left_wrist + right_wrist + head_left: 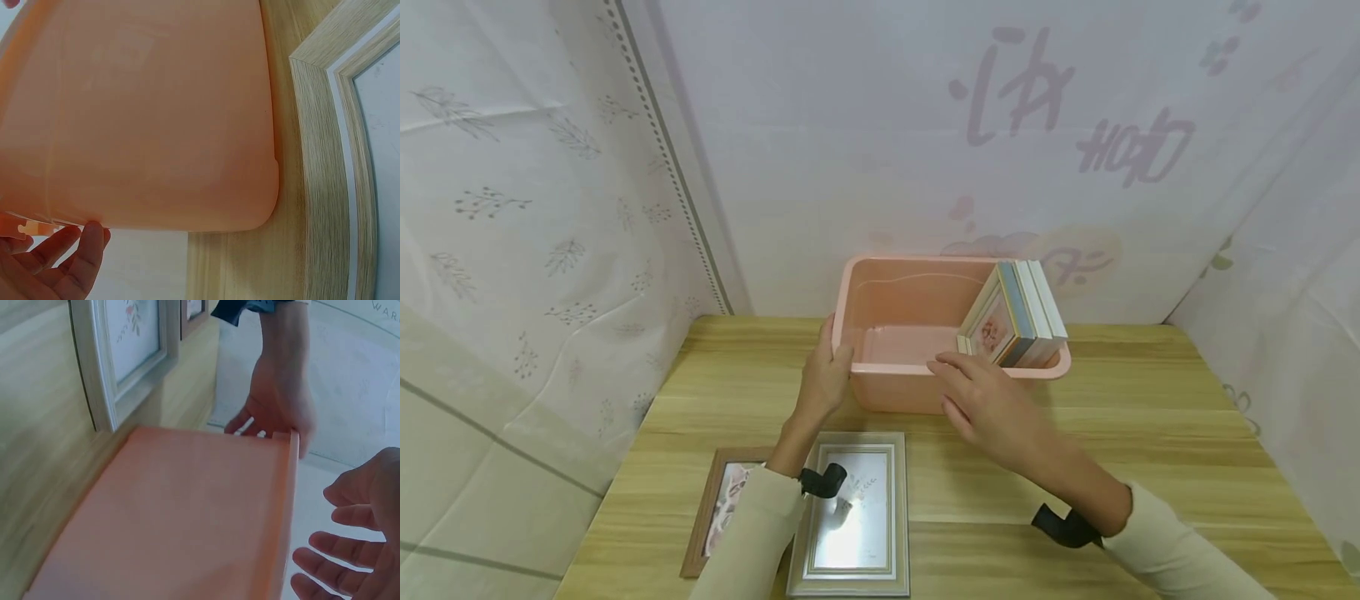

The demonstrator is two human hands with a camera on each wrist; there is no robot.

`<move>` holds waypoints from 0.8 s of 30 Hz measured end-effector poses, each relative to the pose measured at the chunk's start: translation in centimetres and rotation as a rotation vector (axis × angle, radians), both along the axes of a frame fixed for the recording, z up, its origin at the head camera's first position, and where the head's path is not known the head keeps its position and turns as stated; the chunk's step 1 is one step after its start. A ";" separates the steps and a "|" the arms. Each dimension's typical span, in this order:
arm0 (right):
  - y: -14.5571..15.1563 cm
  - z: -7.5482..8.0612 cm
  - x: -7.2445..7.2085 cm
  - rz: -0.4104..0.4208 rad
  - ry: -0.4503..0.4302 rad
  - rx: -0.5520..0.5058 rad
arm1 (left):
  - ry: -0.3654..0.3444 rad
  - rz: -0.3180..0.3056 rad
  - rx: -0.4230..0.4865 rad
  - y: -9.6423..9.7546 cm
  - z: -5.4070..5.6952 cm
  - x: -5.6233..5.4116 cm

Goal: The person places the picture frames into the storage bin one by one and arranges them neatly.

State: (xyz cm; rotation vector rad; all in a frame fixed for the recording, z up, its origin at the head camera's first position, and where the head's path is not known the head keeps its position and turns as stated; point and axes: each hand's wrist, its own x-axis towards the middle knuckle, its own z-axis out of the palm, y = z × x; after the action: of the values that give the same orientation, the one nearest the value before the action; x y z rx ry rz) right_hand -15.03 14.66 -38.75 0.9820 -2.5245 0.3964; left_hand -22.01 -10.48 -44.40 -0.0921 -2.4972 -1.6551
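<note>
A pink plastic bin (895, 388) stands at the back of the table. My left hand (826, 375) grips its left end, thumb at the rim and fingers round the outside; in the left wrist view that hand (62, 265) shows at the bin's edge. Several picture frames (1018, 312) stand on edge, leaning a little, at the right end inside the bin. Over the front rim, close to these frames, is my right hand (988, 408), fingers loosely spread and holding nothing. The right wrist view shows the same hand (356, 531) with its fingers apart beside the bin's rim.
Two more picture frames lie on the table in front of the bin: a pale wooden one (850, 575) and a brown one (700, 508), partly hidden under my left forearm. A patterned cloth (820, 167) hangs behind the wooden table (1150, 433) and at both sides.
</note>
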 end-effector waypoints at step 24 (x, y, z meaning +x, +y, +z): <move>-2.5 -6.2 -0.9 0.059 -0.616 -0.190 | 0.011 0.001 0.006 -0.1 -0.1 0.0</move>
State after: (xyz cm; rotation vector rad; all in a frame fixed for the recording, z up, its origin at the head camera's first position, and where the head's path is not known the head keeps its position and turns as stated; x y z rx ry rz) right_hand -15.88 12.12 -44.98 0.9695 -2.9094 1.0779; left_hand -21.97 -10.53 -44.46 -0.0982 -2.4836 -1.6576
